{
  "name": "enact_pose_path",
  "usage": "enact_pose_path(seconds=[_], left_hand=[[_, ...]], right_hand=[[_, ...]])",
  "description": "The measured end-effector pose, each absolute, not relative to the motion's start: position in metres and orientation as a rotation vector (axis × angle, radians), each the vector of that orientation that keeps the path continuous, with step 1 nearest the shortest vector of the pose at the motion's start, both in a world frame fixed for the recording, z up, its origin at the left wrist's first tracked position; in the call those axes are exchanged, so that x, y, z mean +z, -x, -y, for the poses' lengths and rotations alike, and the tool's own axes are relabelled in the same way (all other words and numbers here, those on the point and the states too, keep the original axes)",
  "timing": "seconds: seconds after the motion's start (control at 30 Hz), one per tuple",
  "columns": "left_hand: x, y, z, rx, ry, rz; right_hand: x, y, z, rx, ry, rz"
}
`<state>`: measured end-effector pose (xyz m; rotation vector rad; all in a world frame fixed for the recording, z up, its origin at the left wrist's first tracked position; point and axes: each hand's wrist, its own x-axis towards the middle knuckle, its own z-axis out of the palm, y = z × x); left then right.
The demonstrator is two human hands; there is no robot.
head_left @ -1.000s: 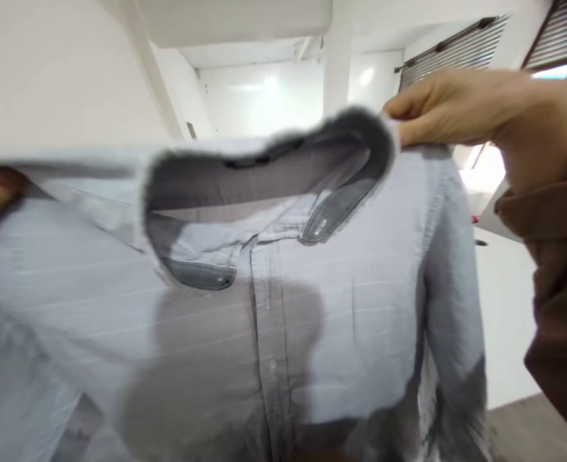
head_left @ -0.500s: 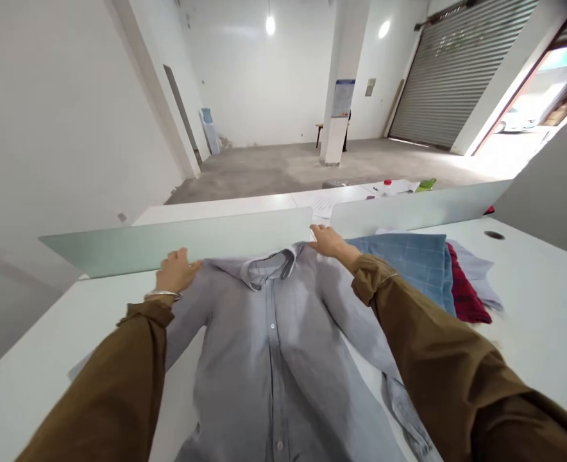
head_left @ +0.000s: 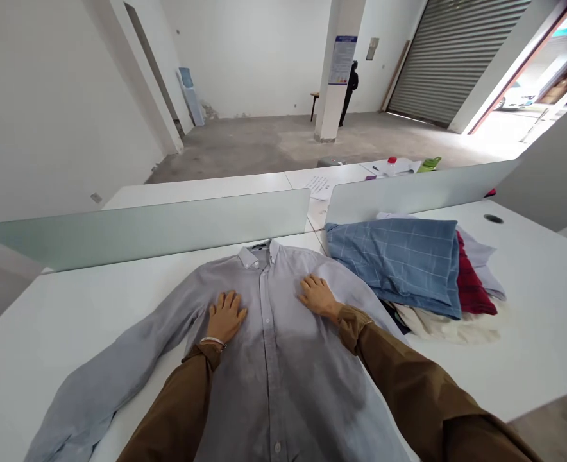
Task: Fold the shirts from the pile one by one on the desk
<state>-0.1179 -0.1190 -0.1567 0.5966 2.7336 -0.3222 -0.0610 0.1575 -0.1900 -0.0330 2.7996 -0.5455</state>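
Observation:
A grey button-up shirt [head_left: 288, 372] lies front up on the white table, its collar pointing away from me. My left hand [head_left: 226, 316] rests flat on the left side of its chest, fingers spread. On the other side of the button placket, my right hand [head_left: 317, 295] also lies on the cloth with its fingers stretched out. Neither hand grips anything. The shirt's left-hand sleeve reaches out toward the near left; the other sleeve is partly hidden under my right forearm.
Right of the shirt is a pile of clothes with a blue checked garment [head_left: 399, 260] on top and a red one [head_left: 473, 282] beneath. Frosted divider panels [head_left: 168, 228] run along the table's far edge. Behind them stands a red-capped bottle [head_left: 392, 167]. A person [head_left: 351, 90] stands by the pillar.
Both hands have let go of the shirt's shoulders and come down onto its chest, opening flat. The collar and shoulders now lie flatter on the table. The view has tilted down.

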Motion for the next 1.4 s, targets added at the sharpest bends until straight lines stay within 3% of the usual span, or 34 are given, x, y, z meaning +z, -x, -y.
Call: enact_pose_path(seconds=[0.37,0.67,0.87,1.17,1.4], left_hand=[[-0.173,0.197,0.083,-0.111,-0.605,-2.858],[-0.201,0.302,0.05,-0.167,-0.242,-2.838],[-0.219,0.338,0.046,-0.128,-0.323,-2.801],[-0.22,0.313,0.041,0.015,-0.473,-3.019],[-0.177,0.173,0.087,-0.147,-0.879,-2.845]], right_hand=[[-0.219,0.123,-0.147,-0.575,-0.058,-2.807],[-0.245,0.115,-0.142,-0.571,-0.042,-2.881],[-0.251,0.117,-0.144,-0.62,-0.048,-2.88],[-0.253,0.115,-0.142,-0.646,-0.047,-2.933],[-0.253,0.11,-0.142,-0.652,-0.04,-2.964]])
